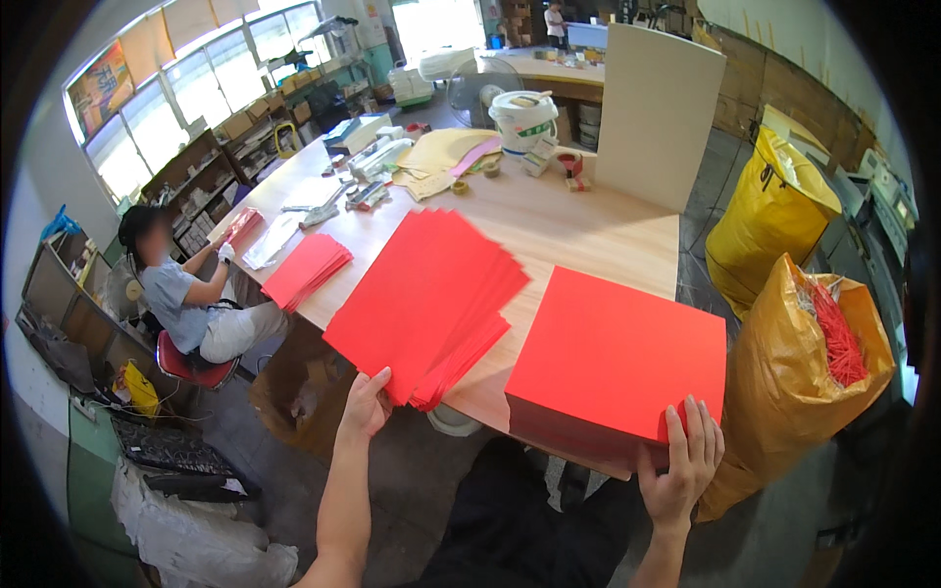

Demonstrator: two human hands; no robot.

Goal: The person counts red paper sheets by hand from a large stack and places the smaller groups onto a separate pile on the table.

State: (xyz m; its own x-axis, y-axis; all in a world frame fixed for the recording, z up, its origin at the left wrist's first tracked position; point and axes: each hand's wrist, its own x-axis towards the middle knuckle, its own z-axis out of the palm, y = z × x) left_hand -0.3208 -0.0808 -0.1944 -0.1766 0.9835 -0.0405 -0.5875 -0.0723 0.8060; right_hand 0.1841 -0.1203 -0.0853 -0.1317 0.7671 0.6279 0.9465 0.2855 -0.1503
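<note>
A fanned pile of red paper sheets (426,294) lies on the table, its near corner sticking out past the front edge. My left hand (367,402) is closed on that corner, thumb on top; its other fingers are partly hidden. To the right stands a tall, squared stack of red paper (622,353) at the front edge. My right hand (683,459) lies on its near right corner, fingers stretched flat over the top and thumb against the near side. A smaller pile of red sheets (306,271) sits farther left.
A seated person (191,284) wearing white gloves works at the table's left end. Tape rolls, papers and a white bucket (522,122) stand at the back, beside an upright pale panel (659,118). Yellow sacks (799,392) flank the right side; a cardboard box (294,392) sits below.
</note>
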